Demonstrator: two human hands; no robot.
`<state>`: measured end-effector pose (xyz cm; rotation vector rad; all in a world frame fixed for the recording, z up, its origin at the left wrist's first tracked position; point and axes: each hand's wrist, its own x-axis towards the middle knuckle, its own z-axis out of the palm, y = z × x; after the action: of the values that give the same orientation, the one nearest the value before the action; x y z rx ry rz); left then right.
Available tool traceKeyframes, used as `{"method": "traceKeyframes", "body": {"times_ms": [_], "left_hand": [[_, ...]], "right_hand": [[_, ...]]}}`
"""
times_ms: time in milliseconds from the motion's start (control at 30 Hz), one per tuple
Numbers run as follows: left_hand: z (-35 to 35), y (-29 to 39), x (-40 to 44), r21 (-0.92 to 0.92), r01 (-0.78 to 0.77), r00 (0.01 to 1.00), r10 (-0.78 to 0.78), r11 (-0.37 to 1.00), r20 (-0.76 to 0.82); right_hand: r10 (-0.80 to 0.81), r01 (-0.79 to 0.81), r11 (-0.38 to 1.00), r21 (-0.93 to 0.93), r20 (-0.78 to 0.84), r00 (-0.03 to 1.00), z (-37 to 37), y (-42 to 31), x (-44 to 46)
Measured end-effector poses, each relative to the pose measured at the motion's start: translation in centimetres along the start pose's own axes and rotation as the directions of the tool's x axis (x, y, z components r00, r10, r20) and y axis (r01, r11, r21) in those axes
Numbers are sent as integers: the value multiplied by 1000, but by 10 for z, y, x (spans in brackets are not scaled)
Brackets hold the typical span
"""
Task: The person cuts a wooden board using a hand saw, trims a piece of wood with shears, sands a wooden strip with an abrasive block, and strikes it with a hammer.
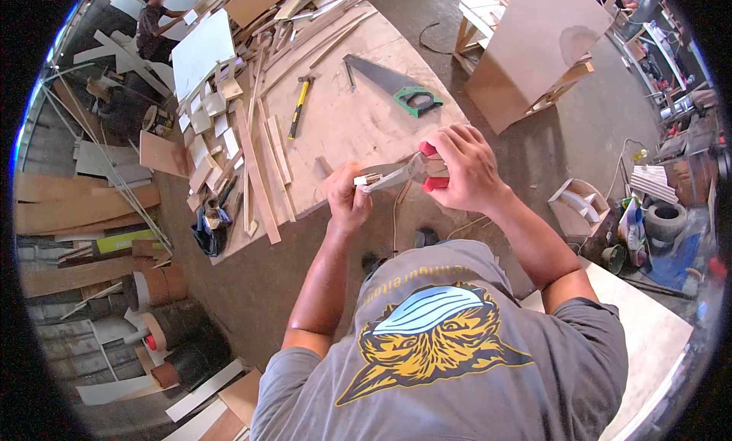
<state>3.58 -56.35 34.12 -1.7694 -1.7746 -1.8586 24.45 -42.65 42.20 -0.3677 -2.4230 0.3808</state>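
Red-gripped metal snips meet a small white piece above the floor near a wooden tabletop

The right hand (467, 170) is wrapped around the smooth red grips of the snips (415, 169), whose dull grey metal blades taper toward the other hand. The left hand (349, 195) is closed, pinching a small, blocky white piece (363, 180) beside the blade tips; whether the metal bites into it cannot be told. Both tool and piece are held up in front of the chest, just off the near edge of the flat, pale brown wooden tabletop (354, 132).

On that scuffed surface lie a handsaw (381, 76) with a long tapering blade and a looped green handle, and a hammer (300, 109) with a yellow-and-black shaft. Long, straight-edged wood strips (261, 170) lie alongside a jumbled heap of squarish offcuts (202, 121). A smooth white panel (204, 52) tilts over the heap.
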Motion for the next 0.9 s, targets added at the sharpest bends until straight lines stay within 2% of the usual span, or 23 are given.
{"method": "traceKeyframes", "body": {"times_ms": [200, 300, 400, 500, 600, 700, 900], "left_hand": [[-1, -1, 5, -55, -42, 998, 44, 998, 43], [-4, -6, -2, -4, -59, 998, 59, 998, 3], [-12, -9, -5, -75, 3, 1000, -1, 997, 24], [-23, -10, -6, -16, 15, 999, -14, 1000, 40], [-33, -19, -11, -38, 63, 993, -59, 997, 97], [-34, -20, -17, -103, 156, 985, -147, 982, 88], [-39, -22, -21, -62, 260, 961, -251, 964, 120]], "right_hand": [[16, -15, 1000, -20, 58, 998, 2, -4, 3], [24, -22, 999, -28, 77, 997, 9, -8, 3], [31, -27, 998, -48, 89, 996, 10, -12, 7], [29, -21, 997, -72, 103, 994, 12, -16, 11], [24, -14, 996, -93, 100, 995, 18, -19, 13], [47, -37, 996, -87, 119, 992, 24, -20, 12], [112, -94, 989, -111, 169, 979, 29, -22, 13]]}}
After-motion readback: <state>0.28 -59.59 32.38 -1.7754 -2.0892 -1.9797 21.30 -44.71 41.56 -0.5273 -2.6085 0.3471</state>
